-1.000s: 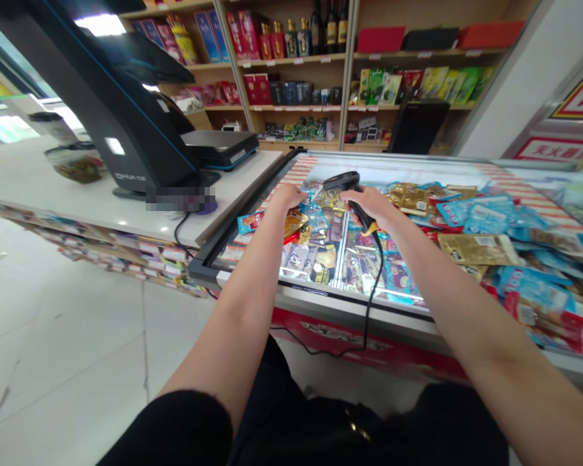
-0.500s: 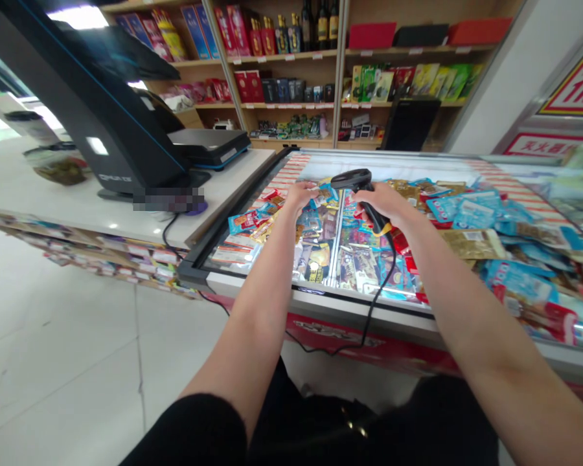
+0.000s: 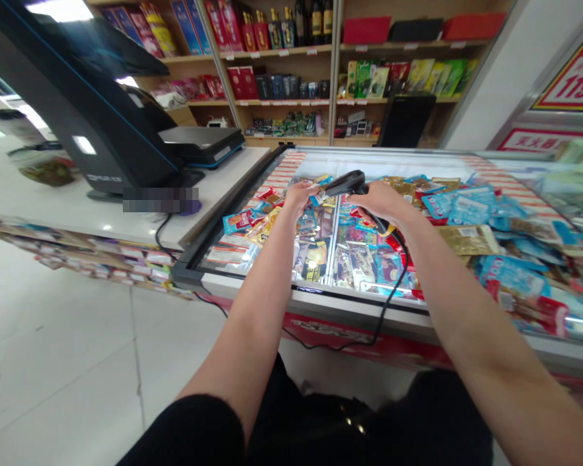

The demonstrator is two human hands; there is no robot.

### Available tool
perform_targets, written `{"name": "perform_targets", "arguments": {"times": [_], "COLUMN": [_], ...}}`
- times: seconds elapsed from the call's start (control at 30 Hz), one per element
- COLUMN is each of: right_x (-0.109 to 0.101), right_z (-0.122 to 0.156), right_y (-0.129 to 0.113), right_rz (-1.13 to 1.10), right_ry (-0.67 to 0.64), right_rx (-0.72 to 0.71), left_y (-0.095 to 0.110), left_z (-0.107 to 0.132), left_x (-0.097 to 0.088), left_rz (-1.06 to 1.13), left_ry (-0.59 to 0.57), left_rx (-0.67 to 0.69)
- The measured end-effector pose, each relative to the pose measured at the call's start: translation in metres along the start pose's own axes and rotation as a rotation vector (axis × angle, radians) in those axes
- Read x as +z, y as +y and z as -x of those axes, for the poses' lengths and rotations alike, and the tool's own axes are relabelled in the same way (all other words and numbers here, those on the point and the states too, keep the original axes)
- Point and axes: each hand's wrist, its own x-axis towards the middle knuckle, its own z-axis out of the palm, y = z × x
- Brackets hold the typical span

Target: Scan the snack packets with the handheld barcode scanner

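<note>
My right hand [image 3: 381,202] is shut around the grip of a black handheld barcode scanner [image 3: 344,184] with yellow trim. The scanner's nose points left, very close to my left hand [image 3: 298,199]. The fingers of my left hand pinch a small blue-and-white snack packet [image 3: 317,191]. Both hands hover above a glass-edged chest freezer [image 3: 350,305] heaped with foil snack packets [image 3: 469,213]. A black coiled cable [image 3: 393,304] runs from the scanner's base down over the freezer's front rim.
A white counter [image 3: 68,210] to the left holds a black POS terminal [image 3: 92,110] and a flat scale [image 3: 201,144]. Behind stand wooden shelves [image 3: 286,71] of boxed goods and bottles. A tiled floor [image 3: 68,343] lies to the lower left.
My hands have drawn closer together. The scanner has tilted, its nose now turned toward the packet in my left hand. The whole scene has shifted slightly left and up in view.
</note>
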Motion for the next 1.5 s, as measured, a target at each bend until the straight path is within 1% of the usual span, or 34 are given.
{"name": "perform_targets", "arguments": {"times": [0.13, 0.23, 0.37, 0.47, 0.6, 0.7, 0.77, 0.9, 1.0, 1.13, 1.2, 1.23, 1.3, 1.37, 1.43, 1.5], "right_x": [-0.001, -0.001, -0.002, -0.002, -0.002, -0.004, -0.009, -0.028, -0.048, -0.077, -0.090, -0.095, -0.102, -0.105, -0.103, -0.099], "right_z": [0.002, 0.001, -0.002, -0.003, -0.005, -0.006, -0.005, 0.001, 0.007, 0.015, 0.022, 0.025, 0.032, 0.037, 0.039, 0.038], "right_y": [-0.001, 0.001, 0.005, 0.007, 0.009, 0.013, 0.016, 0.023, 0.028, 0.032, 0.032, 0.032, 0.033, 0.035, 0.038, 0.042], "right_rz": [0.038, 0.019, 0.026, 0.071, 0.036, 0.054, 0.100, 0.083, 0.042, -0.060, -0.128, -0.148, -0.160, -0.144, -0.129, -0.113], "right_ry": [-0.010, -0.018, -0.032, -0.040, -0.031, -0.035, -0.029, 0.045, 0.156, 0.324, 0.390, 0.416, 0.451, 0.465, 0.451, 0.424], "right_rx": [0.002, -0.004, 0.003, 0.005, 0.015, 0.020, 0.043, 0.120, 0.160, 0.167, 0.169, 0.163, 0.143, 0.136, 0.149, 0.168], "left_y": [-0.001, 0.000, 0.000, -0.002, -0.008, -0.012, -0.013, -0.013, -0.014, -0.017, -0.019, -0.020, -0.024, -0.028, -0.032, -0.034], "left_z": [0.000, 0.002, 0.004, 0.001, -0.006, -0.010, -0.009, -0.003, 0.001, 0.008, 0.015, 0.019, 0.027, 0.033, 0.037, 0.038], "left_x": [0.001, 0.002, 0.003, 0.003, 0.004, 0.008, 0.015, 0.037, 0.062, 0.108, 0.133, 0.145, 0.163, 0.173, 0.173, 0.166], "left_rz": [-0.004, -0.025, -0.028, -0.055, -0.099, -0.124, -0.109, -0.069, -0.048, 0.051, 0.107, 0.102, -0.033, -0.276, -0.511, -0.681], "left_ry": [0.002, 0.026, 0.025, 0.052, 0.077, 0.072, 0.048, 0.009, -0.055, -0.210, -0.288, -0.320, -0.360, -0.359, -0.325, -0.295], "left_rx": [0.011, 0.012, 0.028, 0.042, 0.073, 0.085, 0.082, 0.068, 0.039, 0.021, 0.036, 0.056, 0.140, 0.275, 0.421, 0.523]}}
